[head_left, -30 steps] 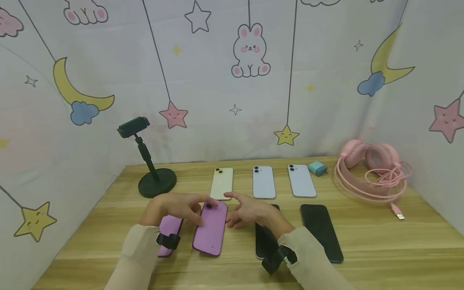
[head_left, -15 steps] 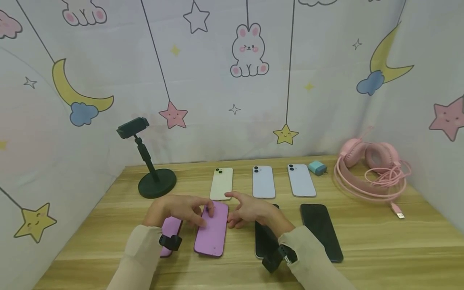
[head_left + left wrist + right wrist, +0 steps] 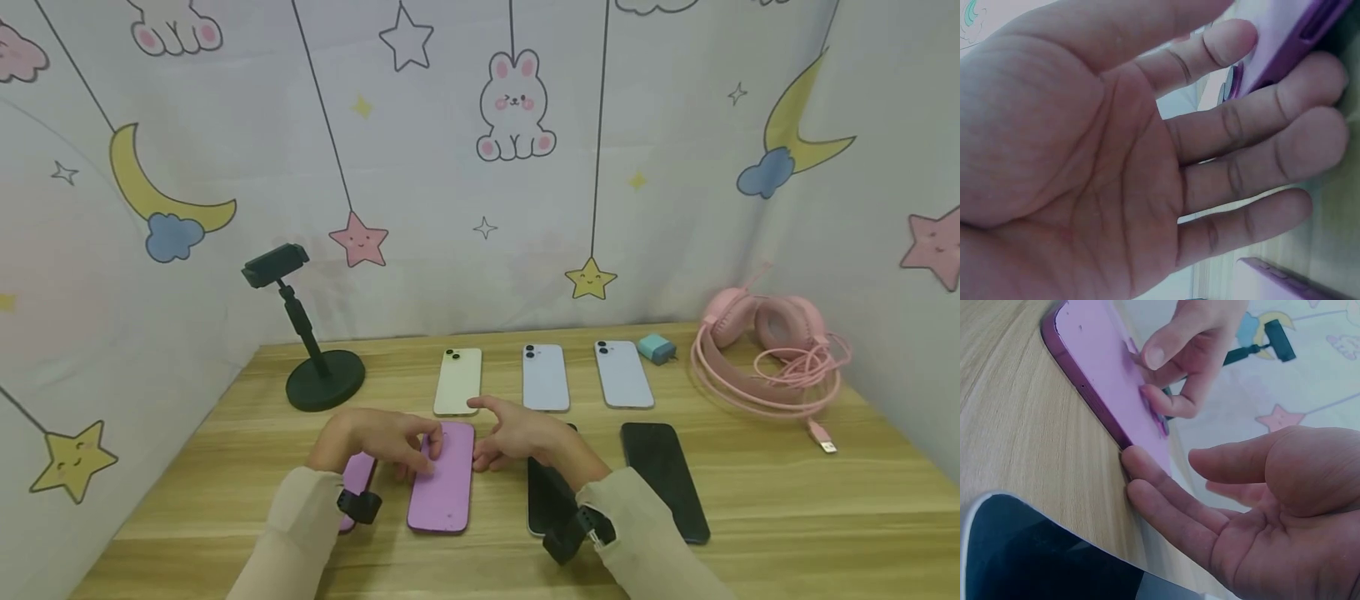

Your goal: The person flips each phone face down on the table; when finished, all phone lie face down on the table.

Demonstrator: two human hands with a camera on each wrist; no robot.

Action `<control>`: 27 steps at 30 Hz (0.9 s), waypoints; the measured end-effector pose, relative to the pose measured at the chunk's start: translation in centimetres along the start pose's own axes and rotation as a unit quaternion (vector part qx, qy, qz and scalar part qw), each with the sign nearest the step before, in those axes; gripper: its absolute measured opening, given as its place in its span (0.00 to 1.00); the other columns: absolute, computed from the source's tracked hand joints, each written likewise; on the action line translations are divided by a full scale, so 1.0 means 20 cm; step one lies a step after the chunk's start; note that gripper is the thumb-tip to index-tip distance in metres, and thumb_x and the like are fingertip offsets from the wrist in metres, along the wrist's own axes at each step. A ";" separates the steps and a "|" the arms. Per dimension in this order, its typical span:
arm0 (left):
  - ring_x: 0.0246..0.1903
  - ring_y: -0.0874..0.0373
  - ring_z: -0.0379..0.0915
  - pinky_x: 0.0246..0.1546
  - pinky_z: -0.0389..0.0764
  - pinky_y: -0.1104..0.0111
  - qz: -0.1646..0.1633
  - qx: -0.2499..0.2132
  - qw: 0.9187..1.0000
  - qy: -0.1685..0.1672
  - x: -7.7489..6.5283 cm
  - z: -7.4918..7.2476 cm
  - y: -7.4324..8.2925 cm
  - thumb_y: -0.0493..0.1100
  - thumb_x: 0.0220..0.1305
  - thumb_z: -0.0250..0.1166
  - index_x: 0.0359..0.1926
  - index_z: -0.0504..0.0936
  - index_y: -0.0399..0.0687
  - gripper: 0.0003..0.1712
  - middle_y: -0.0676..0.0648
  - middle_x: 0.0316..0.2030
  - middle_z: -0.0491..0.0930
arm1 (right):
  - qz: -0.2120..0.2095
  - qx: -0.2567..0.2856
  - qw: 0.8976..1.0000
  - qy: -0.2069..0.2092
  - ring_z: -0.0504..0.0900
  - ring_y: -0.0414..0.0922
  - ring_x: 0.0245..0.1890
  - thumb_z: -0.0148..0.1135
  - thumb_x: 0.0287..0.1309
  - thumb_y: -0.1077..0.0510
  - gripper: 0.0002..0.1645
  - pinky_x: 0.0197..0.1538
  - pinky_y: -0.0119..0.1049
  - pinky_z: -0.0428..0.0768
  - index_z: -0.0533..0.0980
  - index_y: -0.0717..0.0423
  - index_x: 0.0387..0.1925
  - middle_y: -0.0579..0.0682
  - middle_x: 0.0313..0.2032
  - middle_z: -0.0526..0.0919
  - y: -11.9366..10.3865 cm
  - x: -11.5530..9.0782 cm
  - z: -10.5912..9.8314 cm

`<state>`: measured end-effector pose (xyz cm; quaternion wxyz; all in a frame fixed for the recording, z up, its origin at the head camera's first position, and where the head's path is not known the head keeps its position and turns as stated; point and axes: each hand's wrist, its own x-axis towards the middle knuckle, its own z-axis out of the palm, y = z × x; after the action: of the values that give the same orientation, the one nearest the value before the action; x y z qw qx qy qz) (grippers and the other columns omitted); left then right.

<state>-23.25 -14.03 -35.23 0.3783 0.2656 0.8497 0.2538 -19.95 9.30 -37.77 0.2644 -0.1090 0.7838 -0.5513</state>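
A purple phone (image 3: 446, 496) lies back up on the wooden table (image 3: 787, 517), between my two hands. My left hand (image 3: 384, 437) rests thumb and index finger on its back; in the left wrist view the other fingers (image 3: 1260, 169) extend loosely beside it. Fingertips of my right hand (image 3: 517, 433) touch the phone's right edge, seen in the right wrist view, while thumb and index finger stay apart from it. Partly under my left wrist lies another purple phone (image 3: 361, 475). A dark-screened phone (image 3: 549, 492) lies face up beneath my right wrist.
Behind the hands lie a cream phone (image 3: 458, 382) and two pale phones (image 3: 546, 377). A teal charger (image 3: 657, 349) and pink headphones (image 3: 798, 325) sit back right. A black phone stand (image 3: 326, 379) stands back left. Another black-screened phone (image 3: 666, 483) lies right.
The purple phone has turned a little to stand straighter and shifted slightly right and nearer. My left hand moved right and nearer with it; the right hand stays almost in place.
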 end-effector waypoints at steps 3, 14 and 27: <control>0.27 0.57 0.73 0.31 0.67 0.67 -0.008 0.002 1.000 0.002 0.01 0.00 0.00 0.43 0.67 0.67 0.40 0.74 0.49 0.09 0.49 0.27 0.78 | -0.001 0.000 1.000 0.001 0.86 0.47 0.32 0.55 0.68 0.72 0.41 0.43 0.42 0.84 0.54 0.53 0.76 0.59 0.33 0.84 0.00 0.00 0.00; 0.27 0.57 0.74 0.32 0.70 0.66 -0.021 -0.001 1.000 0.010 0.02 0.01 0.01 0.43 0.67 0.66 0.40 0.73 0.49 0.09 0.48 0.28 0.78 | 0.005 -0.003 1.000 0.007 0.85 0.47 0.31 0.55 0.67 0.72 0.40 0.42 0.41 0.84 0.55 0.53 0.76 0.59 0.33 0.84 0.00 0.00 0.00; 0.25 0.57 0.74 0.29 0.70 0.68 -0.019 -0.015 1.000 0.006 0.02 0.03 0.03 0.40 0.68 0.65 0.42 0.72 0.46 0.08 0.46 0.25 0.79 | 0.004 -0.003 1.000 0.010 0.86 0.48 0.33 0.54 0.68 0.72 0.38 0.42 0.40 0.83 0.56 0.55 0.75 0.58 0.33 0.85 0.00 0.00 0.00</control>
<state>-22.86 -13.30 -35.39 0.3823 0.2421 0.8529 0.2603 -19.93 9.30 -37.83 0.2578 -0.1012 0.7885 -0.5492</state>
